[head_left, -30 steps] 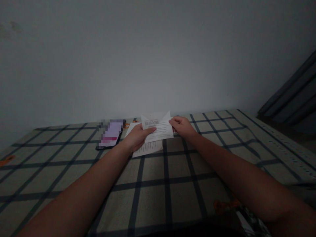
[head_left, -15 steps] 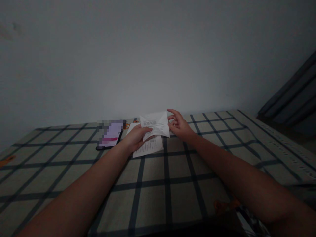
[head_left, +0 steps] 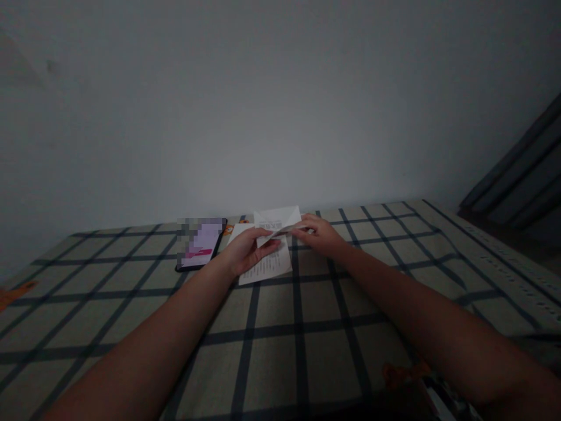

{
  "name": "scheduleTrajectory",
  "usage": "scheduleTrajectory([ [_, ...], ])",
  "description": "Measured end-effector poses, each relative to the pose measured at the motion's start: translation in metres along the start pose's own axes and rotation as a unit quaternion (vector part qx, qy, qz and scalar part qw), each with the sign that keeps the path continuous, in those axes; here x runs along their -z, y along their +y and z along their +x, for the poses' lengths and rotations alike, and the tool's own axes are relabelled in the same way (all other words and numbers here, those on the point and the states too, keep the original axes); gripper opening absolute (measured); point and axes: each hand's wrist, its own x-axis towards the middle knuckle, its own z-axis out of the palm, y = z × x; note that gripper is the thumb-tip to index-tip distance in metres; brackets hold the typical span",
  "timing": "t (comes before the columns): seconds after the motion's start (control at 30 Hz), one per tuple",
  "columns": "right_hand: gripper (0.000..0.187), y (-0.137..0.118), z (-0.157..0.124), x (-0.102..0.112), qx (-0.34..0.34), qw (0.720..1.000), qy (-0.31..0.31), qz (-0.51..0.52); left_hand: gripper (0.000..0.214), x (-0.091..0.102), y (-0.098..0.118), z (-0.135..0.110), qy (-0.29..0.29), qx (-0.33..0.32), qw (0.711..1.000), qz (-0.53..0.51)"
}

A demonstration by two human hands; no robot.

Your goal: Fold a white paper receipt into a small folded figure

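Note:
A creased white sheet of paper (head_left: 277, 217) with print on it is held up between my two hands. My left hand (head_left: 248, 248) pinches its lower left part, thumb on top and fingers beneath. At the right edge, my right hand (head_left: 319, 233) grips the paper between thumb and fingers, and the near edge is bent up there. A second printed sheet (head_left: 267, 268) lies on the checked cloth below, partly covered by my left hand and the held paper.
A phone (head_left: 204, 242) with a lit, partly blurred screen lies left of the sheets on the checked cloth (head_left: 272, 351). Behind rises a plain wall (head_left: 280, 117). Dark folded fabric (head_left: 521, 158) hangs at the right.
My right hand has come down and inward and closed on the paper's right edge. The paper has tilted flatter, with its near edge folding up.

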Motion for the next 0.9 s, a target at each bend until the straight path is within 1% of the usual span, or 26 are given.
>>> scheduleTrajectory([
  [0.07,0.034,0.001,0.001,0.001,-0.018,0.999,0.027,-0.011,0.024,0.000,0.001,-0.001,-0.025,0.015,1.000,0.003],
  [0.13,0.040,0.002,0.001,0.001,-0.057,0.997,0.045,-0.014,0.035,0.001,0.001,-0.001,-0.065,0.015,0.998,0.006],
  [0.2,0.041,0.002,0.001,0.001,-0.093,0.994,0.060,-0.007,0.047,0.000,-0.001,-0.002,-0.103,-0.015,0.994,0.009],
  [0.27,0.042,0.001,0.001,0.001,-0.109,0.991,0.073,-0.002,0.048,-0.003,-0.005,-0.004,-0.122,-0.058,0.990,0.024],
  [0.3,0.043,0.000,0.001,0.001,-0.111,0.991,0.071,-0.008,0.050,-0.004,-0.007,-0.005,-0.128,-0.078,0.988,0.049],
  [0.33,0.044,-0.001,0.001,0.000,-0.111,0.991,0.073,-0.008,0.053,-0.006,-0.009,-0.005,-0.125,-0.084,0.985,0.082],
  [0.4,0.042,-0.005,0.001,0.000,-0.096,0.993,0.065,-0.003,0.055,-0.009,-0.013,-0.006,-0.086,-0.096,0.984,0.122],
  [0.5,0.043,-0.010,0.001,-0.001,-0.062,0.996,0.055,-0.022,0.039,-0.011,-0.015,-0.005,-0.028,-0.111,0.985,0.133],
  [0.57,0.043,-0.013,0.000,-0.001,-0.053,0.998,0.038,-0.022,0.033,-0.010,-0.014,-0.003,-0.009,-0.121,0.985,0.119],
  [0.63,0.043,-0.014,-0.001,-0.001,-0.054,0.998,0.023,-0.020,0.030,-0.008,-0.012,-0.001,-0.002,-0.126,0.986,0.105],
  [0.73,0.044,-0.015,-0.001,-0.001,-0.073,0.997,0.011,0.001,0.026,-0.008,-0.011,0.000,-0.001,-0.126,0.987,0.100],
  [0.8,0.043,-0.014,-0.001,-0.001,-0.088,0.996,0.014,0.022,0.028,-0.008,-0.010,-0.001,-0.003,-0.122,0.987,0.104],
  [0.9,0.036,-0.011,0.000,-0.002,-0.109,0.991,0.024,0.077,0.030,-0.010,-0.010,-0.002,0.011,-0.114,0.987,0.113],
])
